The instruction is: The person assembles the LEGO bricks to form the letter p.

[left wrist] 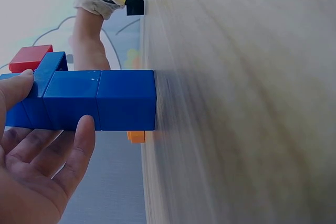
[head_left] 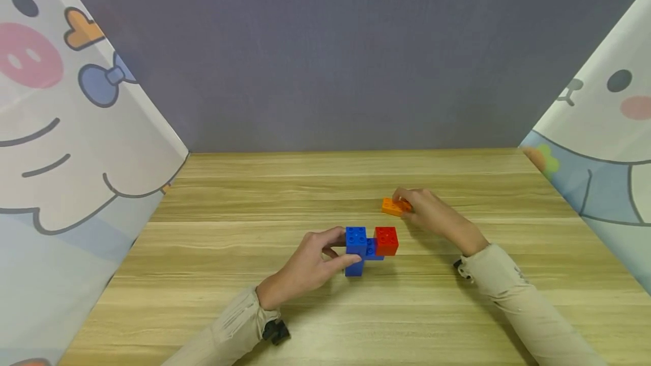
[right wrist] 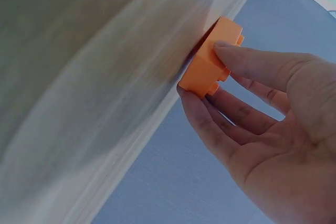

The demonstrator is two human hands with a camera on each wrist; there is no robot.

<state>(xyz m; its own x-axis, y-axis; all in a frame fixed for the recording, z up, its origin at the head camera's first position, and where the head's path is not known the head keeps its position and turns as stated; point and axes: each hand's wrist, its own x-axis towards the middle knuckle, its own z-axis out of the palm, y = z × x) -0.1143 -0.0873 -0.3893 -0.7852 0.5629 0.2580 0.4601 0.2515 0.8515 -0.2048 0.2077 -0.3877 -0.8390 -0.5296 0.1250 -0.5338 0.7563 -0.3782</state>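
Several blue bricks (head_left: pixel 355 237) are stacked into an upright tower on the table. From the tower's right side a blue brick (head_left: pixel 373 250) juts out, carrying a red brick (head_left: pixel 386 242) on its end. My left hand (head_left: pixel 307 264) grips the tower from the left, thumb in front and fingers behind. In the left wrist view the blue tower (left wrist: pixel 100 99) reaches down to the table surface. Farther back on the right, my right hand (head_left: pixel 429 213) pinches an orange brick (head_left: pixel 391 207). The right wrist view shows the orange brick (right wrist: pixel 210 59) tilted, its studs facing the palm, between thumb and fingers.
The wooden table (head_left: pixel 244 196) runs back to a grey panel (head_left: pixel 356 61). White panels with cartoon animals, a left panel (head_left: pixel 102 146) and a right panel (head_left: pixel 600 129), stand along both sides. A small black device hangs at each sleeve cuff.
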